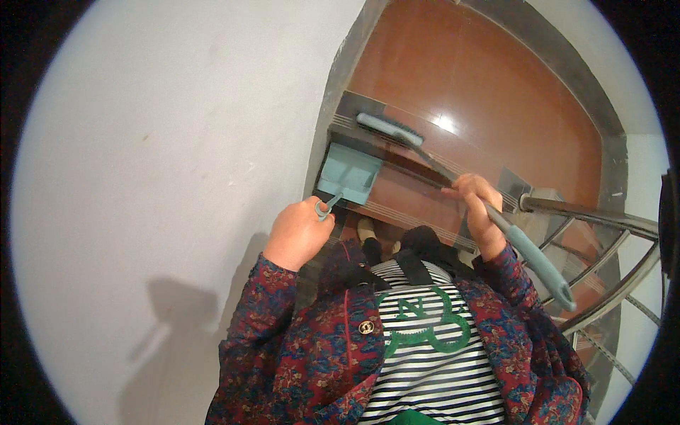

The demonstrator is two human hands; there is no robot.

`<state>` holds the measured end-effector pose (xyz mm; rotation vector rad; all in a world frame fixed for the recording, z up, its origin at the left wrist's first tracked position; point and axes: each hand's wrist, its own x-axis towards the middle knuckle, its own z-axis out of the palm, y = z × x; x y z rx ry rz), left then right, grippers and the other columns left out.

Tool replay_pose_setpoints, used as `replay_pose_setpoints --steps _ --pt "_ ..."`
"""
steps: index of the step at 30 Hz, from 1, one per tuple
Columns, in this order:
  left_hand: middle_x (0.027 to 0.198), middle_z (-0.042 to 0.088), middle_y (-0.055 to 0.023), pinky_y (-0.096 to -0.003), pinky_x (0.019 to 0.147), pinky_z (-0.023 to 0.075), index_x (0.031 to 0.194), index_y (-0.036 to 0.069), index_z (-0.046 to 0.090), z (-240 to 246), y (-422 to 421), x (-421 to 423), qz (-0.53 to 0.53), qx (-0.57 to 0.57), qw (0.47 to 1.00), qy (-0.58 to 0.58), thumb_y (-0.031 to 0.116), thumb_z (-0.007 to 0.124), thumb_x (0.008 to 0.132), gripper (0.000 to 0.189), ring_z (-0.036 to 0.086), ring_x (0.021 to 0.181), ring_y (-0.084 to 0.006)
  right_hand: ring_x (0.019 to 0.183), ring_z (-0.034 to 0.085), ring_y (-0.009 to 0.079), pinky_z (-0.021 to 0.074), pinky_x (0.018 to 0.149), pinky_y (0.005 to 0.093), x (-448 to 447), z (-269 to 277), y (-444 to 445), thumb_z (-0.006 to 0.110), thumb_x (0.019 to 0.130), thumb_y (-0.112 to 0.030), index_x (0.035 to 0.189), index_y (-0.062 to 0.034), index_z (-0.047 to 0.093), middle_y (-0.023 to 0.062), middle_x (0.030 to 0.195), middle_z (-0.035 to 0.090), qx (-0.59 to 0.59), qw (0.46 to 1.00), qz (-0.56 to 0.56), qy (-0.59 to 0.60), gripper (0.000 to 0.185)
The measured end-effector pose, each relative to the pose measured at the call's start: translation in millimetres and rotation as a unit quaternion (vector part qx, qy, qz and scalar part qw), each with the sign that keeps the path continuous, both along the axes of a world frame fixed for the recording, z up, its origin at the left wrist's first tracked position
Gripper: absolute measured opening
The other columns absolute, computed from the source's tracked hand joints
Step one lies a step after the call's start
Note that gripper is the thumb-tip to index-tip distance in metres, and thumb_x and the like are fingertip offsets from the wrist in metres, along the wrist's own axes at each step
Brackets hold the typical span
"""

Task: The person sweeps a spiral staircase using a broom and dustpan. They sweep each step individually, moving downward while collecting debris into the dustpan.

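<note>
My left hand (pixel 302 231), beside the wall, is closed around the handle of a light blue plastic dustpan (pixel 350 169). The pan's tray lies over the stair tread just beyond that hand. My right hand (pixel 479 204) grips the shaft of a long-handled broom (pixel 435 164); its blue-grey grip end reaches back past my right forearm. The broom's head (pixel 389 129), light blue with dark bristles, is at the edge of the upper step, beyond the dustpan and apart from it. Whether the bristles touch the tile cannot be told.
Red-brown tiled stairs (pixel 417 196) with dark corner tiles rise to a tiled landing (pixel 478 79). A white wall (pixel 159 133) with a grey base stands close on the left. On the right runs a metal handrail (pixel 589 210) with bars. My feet are on a lower step.
</note>
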<state>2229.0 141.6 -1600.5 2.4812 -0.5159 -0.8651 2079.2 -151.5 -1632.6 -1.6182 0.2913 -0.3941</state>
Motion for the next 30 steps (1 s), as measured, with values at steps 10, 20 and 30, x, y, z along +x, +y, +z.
replay_pose_setpoints --steps 10,20,30 --pt "0.07 0.063 -0.0211 -0.046 0.067 0.0497 0.098 0.002 0.066 15.0 -3.4 -10.0 -0.051 0.056 0.997 0.029 0.027 0.064 0.083 0.029 0.063 0.073 -0.0401 0.084 0.053 0.0235 0.0589 0.083 0.0514 -28.6 76.7 -31.7 0.047 0.087 -0.018 0.07 -0.0027 0.042 0.0116 0.076 0.049 0.049 0.997 -0.046 -0.049 0.023" --pt "0.076 0.065 -0.0221 -0.0434 0.069 0.0505 0.103 0.002 0.063 24.1 -28.4 -25.1 -0.08 -0.012 0.995 0.066 0.03 0.067 0.082 0.035 0.064 0.074 -0.0391 0.091 0.057 0.0201 0.0538 0.09 0.0427 0.5 -43.6 -108.8 0.044 0.086 -0.001 0.072 0.0022 0.051 0.0092 0.086 0.053 -0.066 0.991 -0.119 0.004 0.016" --pt "0.071 0.061 -0.0141 -0.0369 0.061 0.0468 0.104 0.003 0.06 13.6 -64.4 -31.4 -0.092 -0.025 0.992 0.084 0.028 0.068 0.083 0.034 0.059 0.064 -0.0245 0.083 0.053 0.0219 0.0586 0.083 0.0468 -107.9 26.1 -39.8 0.051 0.087 -0.007 0.07 0.0011 0.046 0.0123 0.079 0.051 0.1 0.991 -0.078 -0.048 0.019"
